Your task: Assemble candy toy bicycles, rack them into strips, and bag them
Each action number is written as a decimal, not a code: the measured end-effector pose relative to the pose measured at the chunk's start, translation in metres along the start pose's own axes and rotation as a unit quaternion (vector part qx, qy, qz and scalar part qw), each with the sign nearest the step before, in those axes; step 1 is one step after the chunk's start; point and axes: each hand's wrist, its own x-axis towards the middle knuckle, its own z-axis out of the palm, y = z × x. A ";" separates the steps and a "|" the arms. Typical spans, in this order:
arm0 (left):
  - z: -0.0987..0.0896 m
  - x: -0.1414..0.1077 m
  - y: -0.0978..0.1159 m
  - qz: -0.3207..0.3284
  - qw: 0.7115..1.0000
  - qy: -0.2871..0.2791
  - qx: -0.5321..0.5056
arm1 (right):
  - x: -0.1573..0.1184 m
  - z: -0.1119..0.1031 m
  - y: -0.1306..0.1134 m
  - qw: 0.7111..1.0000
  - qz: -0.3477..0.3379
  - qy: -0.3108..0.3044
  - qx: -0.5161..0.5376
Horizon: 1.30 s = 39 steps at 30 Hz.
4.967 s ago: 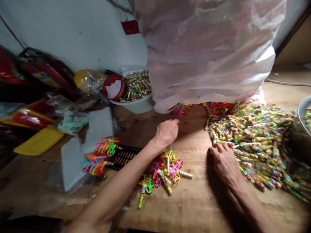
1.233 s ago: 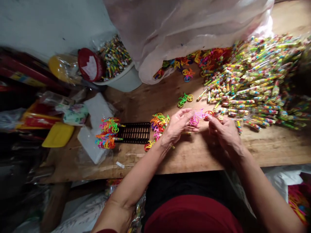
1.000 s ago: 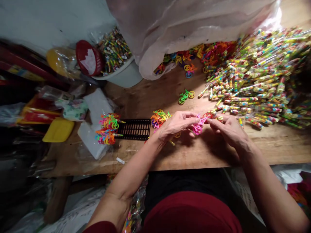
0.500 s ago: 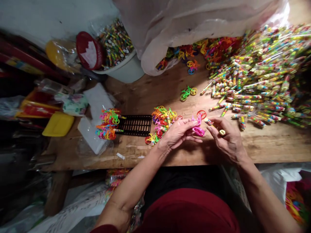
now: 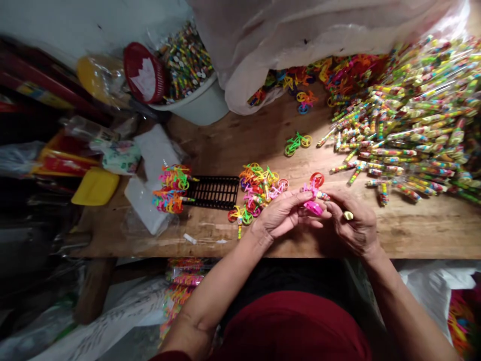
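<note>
My left hand (image 5: 283,214) pinches a pink toy bicycle (image 5: 312,207) with a red wheel between thumb and fingers, above the table's near part. Facing it, my right hand (image 5: 356,223) is closed on a candy tube (image 5: 323,195), a thin wrapped stick of coloured beads, whose end meets the bicycle frame. A second pale yellow tube end (image 5: 348,215) sticks out of the same hand's curled fingers. Left of my hands lies a pile of toy bicycles (image 5: 259,183), some with candy tubes in them. One green bicycle (image 5: 296,144) lies apart farther back.
A large heap of candy tubes (image 5: 413,130) covers the right side of the wooden table (image 5: 225,143). Bicycles hang on the left of a black rack (image 5: 214,192). A pale tub (image 5: 203,108) of tubes and a red basket (image 5: 161,82) stand behind. Plastic sheeting (image 5: 300,30) covers the back.
My right hand has brought the candy tube leftward until its end reaches the pink bicycle. The whole view has shifted slightly.
</note>
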 end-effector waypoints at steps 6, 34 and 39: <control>-0.002 0.004 -0.010 0.020 0.999 0.032 -0.009 | -0.001 -0.003 0.002 0.994 -0.002 -0.073 -0.078; 0.001 -0.010 -0.011 0.032 0.963 0.115 0.241 | -0.011 -0.022 -0.004 0.978 -0.045 -0.194 -0.060; -0.013 -0.046 0.025 0.082 0.814 0.265 0.510 | -0.010 0.002 -0.005 0.992 0.067 -0.104 -0.004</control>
